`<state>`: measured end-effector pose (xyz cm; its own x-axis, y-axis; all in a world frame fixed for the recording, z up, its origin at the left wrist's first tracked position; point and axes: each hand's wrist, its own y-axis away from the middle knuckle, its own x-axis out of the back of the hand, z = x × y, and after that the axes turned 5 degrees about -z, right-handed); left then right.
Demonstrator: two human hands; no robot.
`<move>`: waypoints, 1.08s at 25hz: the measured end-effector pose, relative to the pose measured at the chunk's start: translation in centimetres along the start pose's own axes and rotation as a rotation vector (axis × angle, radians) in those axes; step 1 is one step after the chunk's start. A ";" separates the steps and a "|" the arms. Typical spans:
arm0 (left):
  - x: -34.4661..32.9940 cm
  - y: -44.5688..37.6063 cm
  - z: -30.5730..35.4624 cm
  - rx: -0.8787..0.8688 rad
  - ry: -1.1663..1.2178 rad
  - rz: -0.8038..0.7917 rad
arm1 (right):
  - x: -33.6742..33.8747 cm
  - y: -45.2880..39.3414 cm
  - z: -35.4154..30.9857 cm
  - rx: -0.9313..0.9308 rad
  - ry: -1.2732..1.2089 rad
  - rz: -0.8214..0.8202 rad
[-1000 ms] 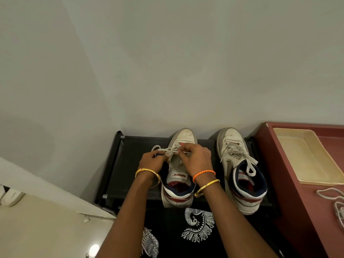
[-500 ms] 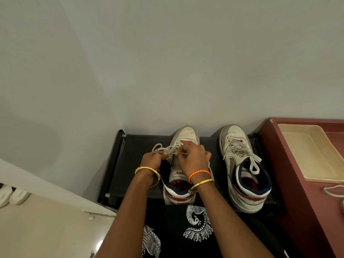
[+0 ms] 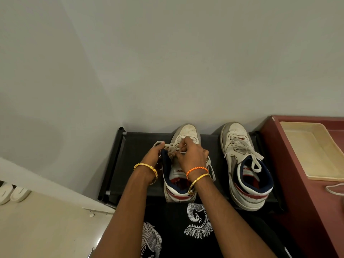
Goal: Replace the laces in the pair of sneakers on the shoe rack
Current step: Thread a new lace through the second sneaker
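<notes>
Two white high-top sneakers with navy and red collars stand on a black shoe rack (image 3: 141, 164), toes to the wall. Both hands work over the left sneaker (image 3: 187, 132). My left hand (image 3: 153, 155) pinches its white lace (image 3: 172, 147) at the left side of the tongue. My right hand (image 3: 192, 155) covers the eyelets and pinches the same lace from the right. The right sneaker (image 3: 242, 164) stands apart, laced, with loose lace ends hanging over its collar.
A dark red cabinet (image 3: 301, 183) stands right of the rack, bearing a cream tray (image 3: 312, 151) and a loose white lace (image 3: 335, 189) at the frame's edge. A pale wall rises close behind the rack. White slippers (image 3: 11, 192) lie on the floor far left.
Both hands have stayed on the left sneaker's lace, shifting slightly as the fingers work it. The view has drifted a little; the sneakers have not moved.
</notes>
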<state>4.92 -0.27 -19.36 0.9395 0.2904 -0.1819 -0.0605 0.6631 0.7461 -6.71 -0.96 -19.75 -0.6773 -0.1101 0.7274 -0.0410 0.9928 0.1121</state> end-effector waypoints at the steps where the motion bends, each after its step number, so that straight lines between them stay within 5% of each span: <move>1: -0.2 -0.1 0.1 0.021 -0.002 0.059 | 0.0 0.0 0.0 -0.005 -0.017 0.006; 7: -0.1 -0.4 0.1 -0.258 -0.098 0.163 | 0.6 0.4 0.5 -0.026 0.132 0.044; 10: 1.1 -1.0 0.7 -0.432 -0.048 0.345 | 1.4 0.8 1.3 -0.113 0.135 0.085; 16: 5.2 -1.3 2.4 -0.675 0.447 0.749 | 2.2 1.8 1.7 -0.245 0.096 0.108; 19: 4.7 -0.8 2.2 -0.552 0.422 0.586 | 2.7 2.1 1.8 -0.334 0.021 0.095; 24: 1.2 -1.0 -0.5 -0.325 -0.605 0.047 | 2.7 2.1 1.9 -0.403 -0.154 -0.048; 27: 0.4 -1.0 -0.8 -0.395 -0.663 0.107 | 3.1 2.0 2.0 -0.402 -0.189 -0.100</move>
<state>5.09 -0.22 -20.68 0.9198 -0.0244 0.3917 -0.1606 0.8873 0.4323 -10.37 0.79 -18.61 -0.8083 -0.1574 0.5673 0.1500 0.8767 0.4570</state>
